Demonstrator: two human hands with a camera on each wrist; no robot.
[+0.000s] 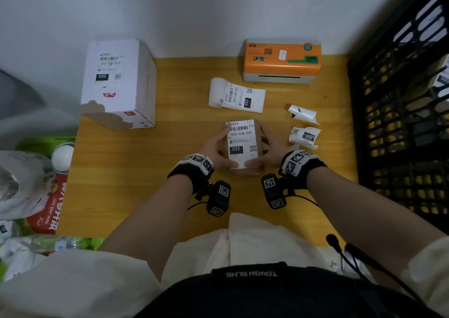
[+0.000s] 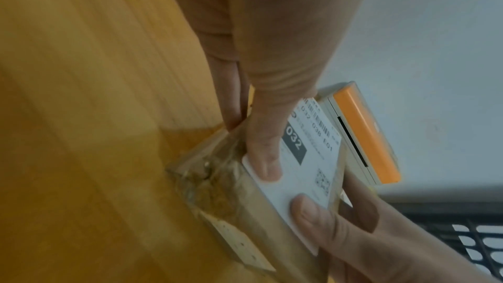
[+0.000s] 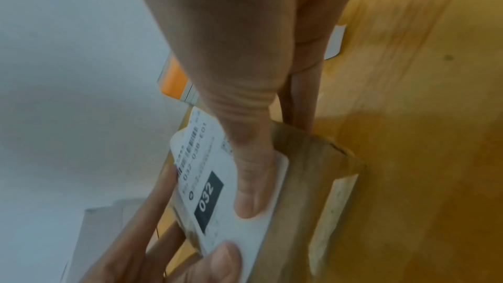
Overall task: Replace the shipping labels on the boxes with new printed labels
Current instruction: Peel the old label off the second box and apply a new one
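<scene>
A small brown box (image 1: 263,133) sits at the middle of the wooden table (image 1: 145,172), with a white shipping label (image 1: 240,138) marked 032 on its top face. My left hand (image 1: 215,149) grips the box's left side and my right hand (image 1: 268,147) grips its right side. Both thumbs press on the label's near edge. The left wrist view shows the left thumb (image 2: 264,158) on a label corner (image 2: 307,158). The right wrist view shows the right thumb (image 3: 250,190) flat on the label (image 3: 217,180). A printed label strip (image 1: 237,95) lies in front of the orange printer (image 1: 281,60).
A large white box (image 1: 119,82) with its own label stands at the back left. Two crumpled peeled labels (image 1: 303,113) (image 1: 305,136) lie right of the small box. A black lattice crate (image 1: 401,123) borders the right edge. Plastic bags and packets (image 1: 24,184) crowd the left.
</scene>
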